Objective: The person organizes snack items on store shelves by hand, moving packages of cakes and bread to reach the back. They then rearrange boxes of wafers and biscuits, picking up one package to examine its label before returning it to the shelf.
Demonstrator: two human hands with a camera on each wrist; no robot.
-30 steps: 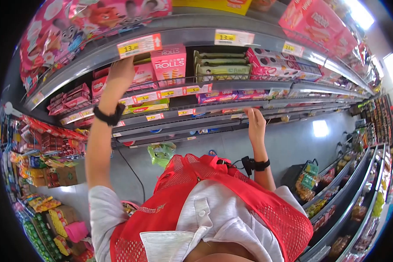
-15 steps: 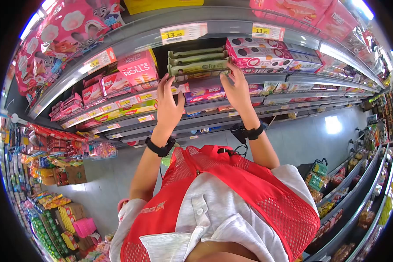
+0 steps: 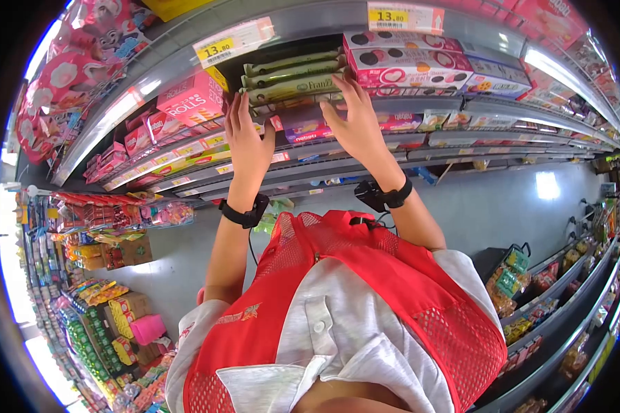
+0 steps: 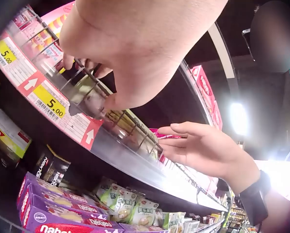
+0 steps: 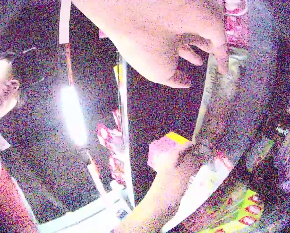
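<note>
In the head view, green packs [image 3: 293, 87] lie in rows behind a wire rail on the shelf. My left hand [image 3: 250, 144] is at their left end, fingers spread at the rail beside the pink ROLLS box [image 3: 193, 100]. At the right end my right hand [image 3: 355, 124] has its fingers spread, the fingertips at the front pack. In the left wrist view the left hand [image 4: 130, 48] reaches over the wire rail, and the right hand [image 4: 203, 148] is held with extended fingers. Grainy in the right wrist view, the right hand [image 5: 159, 39] has its fingers bent at the pack [image 5: 210, 92].
White and pink boxes [image 3: 410, 69] stand right of the packs. Purple nabati boxes [image 3: 306, 132] lie on the shelf below. Price tags [image 3: 231, 43] line the shelf edge above. A black basket [image 3: 496, 268] with packets stands at the right, near the opposite shelves.
The left hand first left the shelf's left part for the green packs, as the right hand rose to their other end. Since then both hands have stayed there while the head view shifted.
</note>
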